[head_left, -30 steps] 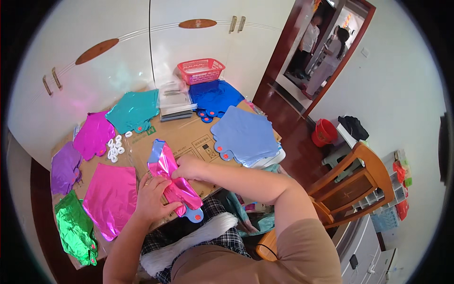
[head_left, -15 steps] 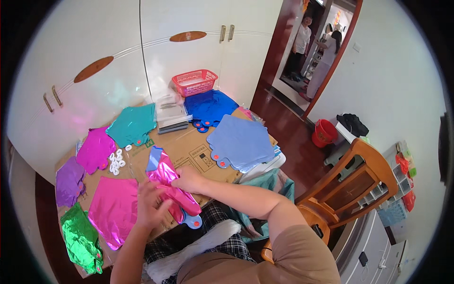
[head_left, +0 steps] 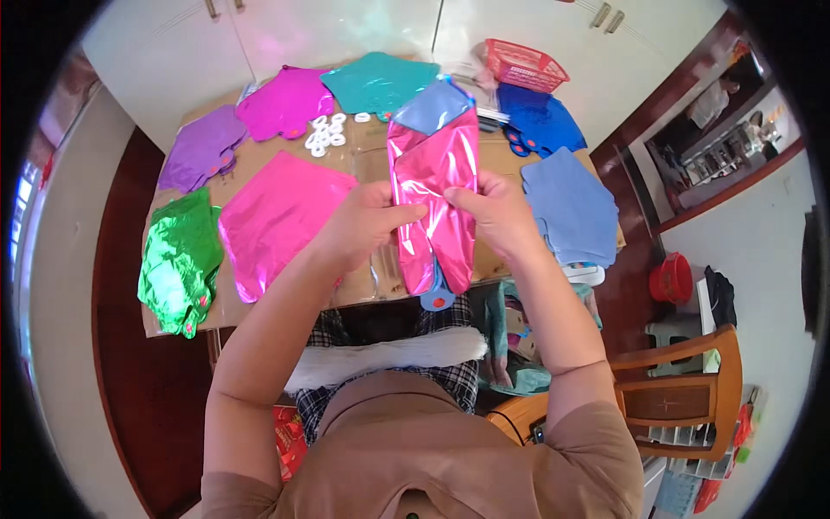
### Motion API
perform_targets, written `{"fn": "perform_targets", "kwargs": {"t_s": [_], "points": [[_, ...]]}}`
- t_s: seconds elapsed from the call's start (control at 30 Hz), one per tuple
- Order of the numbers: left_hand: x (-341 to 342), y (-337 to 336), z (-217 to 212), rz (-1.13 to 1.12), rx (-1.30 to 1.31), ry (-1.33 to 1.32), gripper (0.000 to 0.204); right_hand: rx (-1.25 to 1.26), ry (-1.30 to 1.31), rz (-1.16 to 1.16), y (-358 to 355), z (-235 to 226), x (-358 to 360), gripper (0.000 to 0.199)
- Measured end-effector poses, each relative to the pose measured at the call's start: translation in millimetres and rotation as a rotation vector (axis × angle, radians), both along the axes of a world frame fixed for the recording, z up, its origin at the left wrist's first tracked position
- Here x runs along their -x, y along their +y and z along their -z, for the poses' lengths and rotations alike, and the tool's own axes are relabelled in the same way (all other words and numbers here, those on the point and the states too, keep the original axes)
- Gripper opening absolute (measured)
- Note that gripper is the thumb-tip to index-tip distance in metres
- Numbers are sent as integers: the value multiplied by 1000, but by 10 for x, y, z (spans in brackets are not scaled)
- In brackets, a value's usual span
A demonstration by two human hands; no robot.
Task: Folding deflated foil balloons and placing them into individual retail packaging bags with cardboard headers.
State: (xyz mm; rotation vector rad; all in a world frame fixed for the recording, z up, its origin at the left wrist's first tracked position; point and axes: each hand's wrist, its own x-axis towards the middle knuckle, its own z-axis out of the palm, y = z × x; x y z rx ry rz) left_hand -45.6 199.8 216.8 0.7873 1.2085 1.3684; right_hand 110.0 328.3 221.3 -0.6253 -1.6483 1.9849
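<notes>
A folded shiny pink foil piece (head_left: 437, 164) is held up over the near side of the cardboard-covered table. Its top end shows blue, and a blue rounded tab with a red dot hangs at its lower end. My left hand (head_left: 372, 221) pinches its left edge, thumb laid across the front. On the other edge my right hand (head_left: 500, 212) grips it the same way. Left of my hands lies a flat pink foil stack (head_left: 285, 216); to the right is a light blue stack (head_left: 575, 208) with scalloped edges. Small white rings (head_left: 327, 137) sit in a pile beyond.
Green (head_left: 177, 259), purple (head_left: 203, 147), magenta (head_left: 285, 102), teal (head_left: 380, 82) and dark blue foil stacks (head_left: 540, 117) line the cardboard (head_left: 367, 160). A pink basket (head_left: 523, 65) stands behind. White strands (head_left: 389, 356) lie across my lap. A wooden chair (head_left: 674, 398) and red bucket (head_left: 671, 278) are at right.
The foil piece has been raised and turned upright before me. My left hand, earlier with spread fingers beside it, now grips its edge. The view has swung to the right.
</notes>
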Motion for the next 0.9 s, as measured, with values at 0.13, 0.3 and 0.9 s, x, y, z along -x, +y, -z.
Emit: {"fn": "perform_targets", "kwargs": {"t_s": [0.13,0.3,0.9], "points": [[-9,-2,-67,-43,-97,24,20,-62,24,22,-6,-55,33,18],[3,-6,-115,-50,-183,77,16,-31,107,-21,-70,-133,36,20],[97,-59,-266,-39,-209,146,13,234,401,-143,-47,-9,-65,23]]}}
